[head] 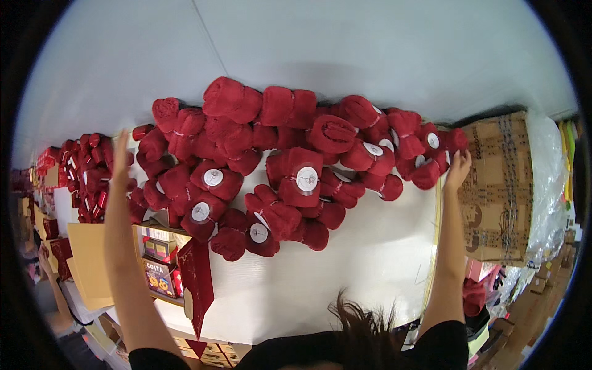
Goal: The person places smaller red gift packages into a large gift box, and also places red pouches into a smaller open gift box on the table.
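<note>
Rolled red plush towels [303, 178], tied at the middle and many bearing round white tags, lie in a loose heap on a white table [360, 268] against a pale wall. At the heap's left end my left hand [121, 155] is raised, slightly blurred, in front of small red shiny packages; whether it touches anything cannot be told. On the right, my right hand [459, 169] rests with its fingertips at the outermost red roll [455, 140], beside a cardboard carton. It does not plainly grip the roll.
An upright gift box [159, 300] with packaged snacks and a red lid [196, 282] stands near my left forearm. The taped cardboard carton [497, 185] borders the table's right edge, with clear plastic wrap [545, 185] beyond. Another person's arm [53, 273] shows at the far left.
</note>
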